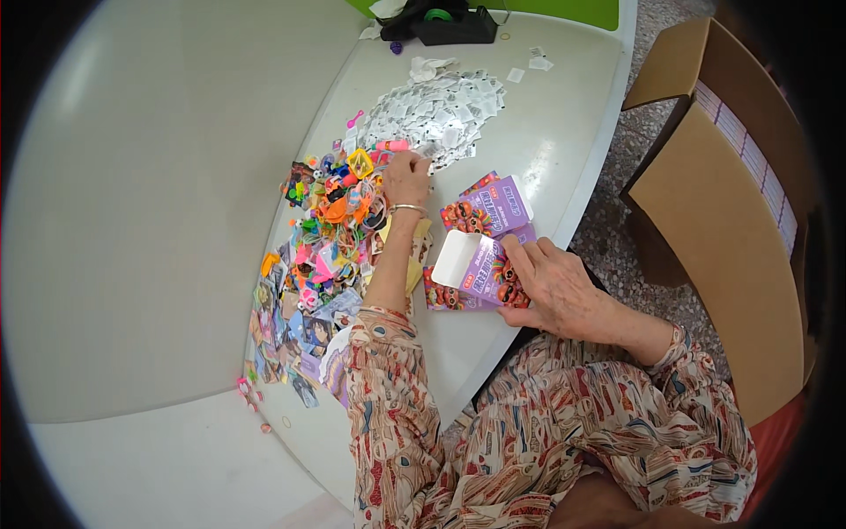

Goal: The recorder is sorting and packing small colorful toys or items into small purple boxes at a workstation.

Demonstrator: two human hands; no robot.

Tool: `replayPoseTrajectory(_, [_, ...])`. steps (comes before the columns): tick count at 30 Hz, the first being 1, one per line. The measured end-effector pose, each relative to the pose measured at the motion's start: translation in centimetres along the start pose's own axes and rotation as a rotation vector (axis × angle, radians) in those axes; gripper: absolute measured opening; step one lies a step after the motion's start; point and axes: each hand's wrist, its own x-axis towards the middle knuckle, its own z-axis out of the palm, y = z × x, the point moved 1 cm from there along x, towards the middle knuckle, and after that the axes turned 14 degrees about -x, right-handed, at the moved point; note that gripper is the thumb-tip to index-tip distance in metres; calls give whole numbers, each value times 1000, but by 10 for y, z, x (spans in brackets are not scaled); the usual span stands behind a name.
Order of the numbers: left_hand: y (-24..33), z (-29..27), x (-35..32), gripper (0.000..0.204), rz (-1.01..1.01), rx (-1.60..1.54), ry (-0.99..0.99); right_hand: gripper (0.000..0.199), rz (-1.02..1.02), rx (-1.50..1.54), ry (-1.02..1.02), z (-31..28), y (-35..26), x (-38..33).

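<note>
My right hand (564, 291) grips a small purple cardboard box (480, 264) with a colourful cartoon print. Its white end flap (454, 257) stands raised toward the left. More purple boxes (507, 201) lie beside and under it. My left hand (408, 179) is at the border between a heap of small white packets (445, 113) and a pile of small plastic toys (339, 203). Its fingers are bent and pressed together; what they hold, if anything, is hidden. A pink toy (392, 146) lies just beyond them.
Picture cards (317, 331) are spread at the table's left. A black tape dispenser (454, 28) stands at the far end, with a few loose packets (539, 62) to its right. A large open carton (723, 229) on the right holds rows of boxes (749, 159).
</note>
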Motion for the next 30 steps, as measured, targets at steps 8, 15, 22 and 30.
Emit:
replayPoseTrajectory(8, [21, -46, -19, 14, -402, -620, -85, 83, -2, 7, -22, 0, 1, 1])
replayPoseTrajectory(15, [34, -67, -39, 10, -451, -639, -88, 84, 7, 27, -52, 0, -5, 3])
replayPoseTrajectory(22, [47, -84, -55, 9, -486, -727, -95, 85, 23, -4, -66, 1, -5, 1])
replayPoseTrajectory(30, [92, -125, -94, 10, -492, -778, -343, 85, 36, -62, -23, 6, -4, 5])
